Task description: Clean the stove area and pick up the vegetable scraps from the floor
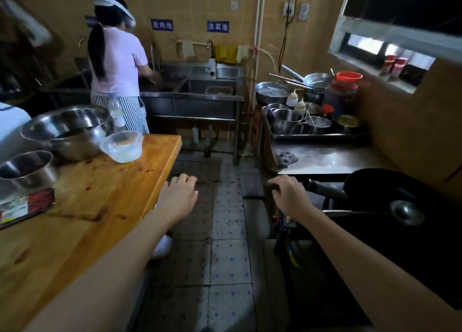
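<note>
A black wok (390, 189) sits on the stove at the right, with a metal ladle (405, 213) lying across it. My right hand (287, 194) reaches toward the wok's black handle (325, 188), its fingers curled at the handle's end; whether they grip it I cannot tell. My left hand (178, 194) hangs in the air over the tiled floor (225, 256), fingers relaxed and holding nothing. A grey rag (286, 158) lies on the steel counter (332, 159) beyond the wok. No vegetable scraps show clearly on the dirty floor.
A wooden table (100, 194) on the left holds two steel bowls (67, 131) and a plastic cup (122, 146). A person (116, 64) stands at the steel sinks (195, 94) ahead. A tray of steel pots (312, 124) and sauce bottles sits behind the counter.
</note>
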### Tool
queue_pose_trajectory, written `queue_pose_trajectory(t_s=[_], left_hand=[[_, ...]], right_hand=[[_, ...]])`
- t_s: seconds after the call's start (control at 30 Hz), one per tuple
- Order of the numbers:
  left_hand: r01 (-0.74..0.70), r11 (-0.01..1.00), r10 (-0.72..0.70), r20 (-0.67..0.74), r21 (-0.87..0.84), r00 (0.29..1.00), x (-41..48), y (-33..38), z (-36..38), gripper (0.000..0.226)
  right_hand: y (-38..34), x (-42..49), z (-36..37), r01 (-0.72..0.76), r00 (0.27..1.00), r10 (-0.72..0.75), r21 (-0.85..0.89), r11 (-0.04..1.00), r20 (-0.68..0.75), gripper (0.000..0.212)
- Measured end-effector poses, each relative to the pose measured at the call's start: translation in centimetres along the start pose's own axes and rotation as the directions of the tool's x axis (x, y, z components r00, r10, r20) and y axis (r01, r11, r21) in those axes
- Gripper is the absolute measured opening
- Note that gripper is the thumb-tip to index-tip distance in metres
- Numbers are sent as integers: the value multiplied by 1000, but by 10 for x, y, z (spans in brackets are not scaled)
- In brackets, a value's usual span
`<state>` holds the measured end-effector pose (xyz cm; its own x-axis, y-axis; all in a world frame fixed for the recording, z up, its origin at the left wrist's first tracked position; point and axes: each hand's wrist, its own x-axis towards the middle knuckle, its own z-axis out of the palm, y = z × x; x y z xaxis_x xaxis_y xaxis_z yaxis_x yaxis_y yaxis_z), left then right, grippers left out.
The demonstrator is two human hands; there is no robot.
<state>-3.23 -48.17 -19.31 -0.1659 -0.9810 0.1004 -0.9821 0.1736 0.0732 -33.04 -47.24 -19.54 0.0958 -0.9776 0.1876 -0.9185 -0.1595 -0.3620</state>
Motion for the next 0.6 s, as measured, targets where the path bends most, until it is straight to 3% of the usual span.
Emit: queue_pose_trajectory(t_s=[0.13,0.4,0.6], left_hand=[[-32,999,32,-16,-9,999,67,-15,0,38],[-103,991,110,-93,81,990,249,-52,-47,37],[-218,974,225,-143,60,964,348,-37,-52,38]], right_hand=[[5,61,4,-36,999,37,-28,999,10,35],[3,208,-22,-155,984,144,-108,982,-103,38],[19,271,-32,-211,967,190,-121,970,-168,36]])
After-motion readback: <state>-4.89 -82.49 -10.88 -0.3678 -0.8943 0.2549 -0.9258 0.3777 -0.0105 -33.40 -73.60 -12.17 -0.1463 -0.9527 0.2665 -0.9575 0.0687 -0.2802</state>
